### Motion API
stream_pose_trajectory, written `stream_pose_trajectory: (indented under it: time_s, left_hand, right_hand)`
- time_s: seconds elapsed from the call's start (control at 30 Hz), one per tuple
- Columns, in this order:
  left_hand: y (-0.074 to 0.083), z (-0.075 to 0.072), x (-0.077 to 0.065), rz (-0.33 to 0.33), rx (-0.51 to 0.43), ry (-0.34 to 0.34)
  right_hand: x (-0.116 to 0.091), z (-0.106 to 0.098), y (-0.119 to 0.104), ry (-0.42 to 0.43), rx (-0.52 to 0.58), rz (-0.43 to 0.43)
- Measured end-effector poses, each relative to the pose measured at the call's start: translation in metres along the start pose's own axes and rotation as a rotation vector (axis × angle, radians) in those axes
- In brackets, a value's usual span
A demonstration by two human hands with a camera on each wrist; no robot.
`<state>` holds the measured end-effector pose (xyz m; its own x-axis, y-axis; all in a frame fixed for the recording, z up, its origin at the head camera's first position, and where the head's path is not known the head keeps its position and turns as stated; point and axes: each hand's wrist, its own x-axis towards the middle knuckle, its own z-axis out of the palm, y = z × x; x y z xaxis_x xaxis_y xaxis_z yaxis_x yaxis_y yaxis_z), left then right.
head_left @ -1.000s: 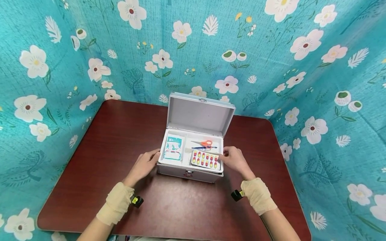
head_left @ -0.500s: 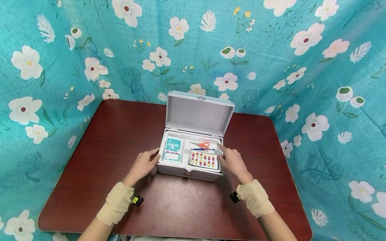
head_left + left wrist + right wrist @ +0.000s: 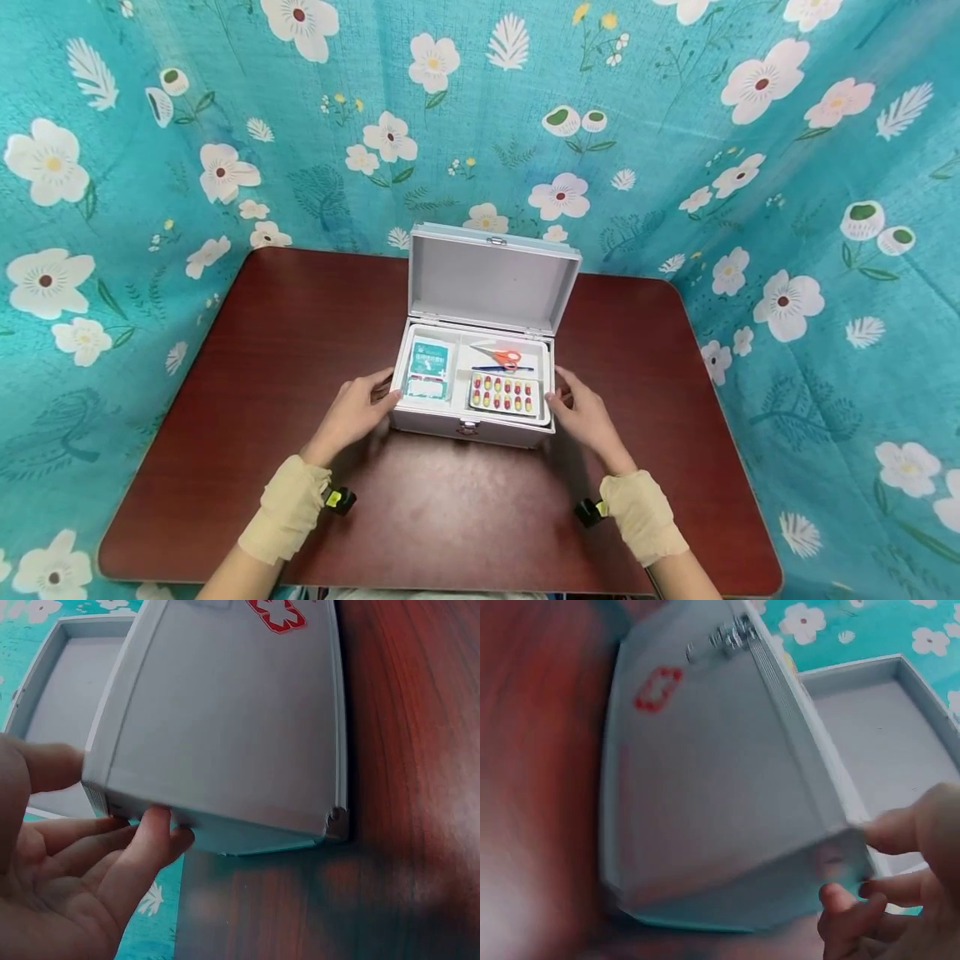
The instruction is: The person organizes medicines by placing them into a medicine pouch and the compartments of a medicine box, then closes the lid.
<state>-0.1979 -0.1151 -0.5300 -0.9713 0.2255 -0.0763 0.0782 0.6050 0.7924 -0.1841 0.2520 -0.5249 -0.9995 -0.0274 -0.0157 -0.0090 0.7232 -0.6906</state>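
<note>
A silver first-aid box [image 3: 465, 426] stands with its lid [image 3: 495, 279] raised. Its white tray [image 3: 459, 392] carries a teal-and-white packet [image 3: 430, 360], orange-handled scissors [image 3: 508, 359], a blue pen-like item [image 3: 498, 368] and a blister pack of red-and-yellow capsules [image 3: 504, 394]. My left hand [image 3: 357, 414] holds the box's left side, thumb at the upper rim and fingers against the side wall. At the opposite end, my right hand [image 3: 588, 414] grips the right side, its thumb [image 3: 892, 831] on the rim and its fingers curled below. The head view hides some fingertips.
A dark red-brown table [image 3: 315, 317] bears the box near its middle. Teal flowered cloth [image 3: 322, 125] hangs behind and at both sides. Each wrist wears a beige wrap [image 3: 287, 504] with a small black camera [image 3: 342, 500].
My right hand has moved from the blister pack, past the tray's right edge, to the box's right side. The left hand stays at the left side. The head view has shifted slightly.
</note>
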Motion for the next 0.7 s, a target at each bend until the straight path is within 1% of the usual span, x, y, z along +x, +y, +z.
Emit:
stream_pose_trajectory:
  time_s: [0.03,0.1,0.2,0.3,0.4,0.5,0.6,0.7]
  left_hand:
    - [0.001,0.000,0.000,-0.006,0.000,0.005]
    - [0.003,0.000,0.001,-0.012,0.004,0.013]
    - [0.006,0.001,0.001,-0.035,0.028,0.030]
    - [0.006,0.002,0.000,-0.038,0.051,0.041]
    - [0.005,0.004,0.000,-0.037,0.043,0.051]
    - [0.005,0.004,-0.001,-0.042,0.036,0.071]
    - [0.005,0.003,-0.001,-0.056,0.039,0.085]
    - [0.005,0.001,0.002,-0.069,0.038,0.091]
  right_hand:
    - [-0.002,0.002,0.002,-0.034,0.030,0.021]
    - [-0.004,0.007,0.004,-0.076,0.094,0.073]
    - [-0.008,0.015,0.005,-0.086,0.167,0.138]
    - [-0.011,0.020,0.004,-0.074,0.218,0.181]
    - [-0.012,0.022,0.004,-0.075,0.250,0.196]
    - [-0.007,0.022,0.005,-0.090,0.287,0.195]
    - [0.003,0.022,0.008,-0.117,0.296,0.187]
    - [0.016,0.020,0.008,-0.157,0.291,0.172]
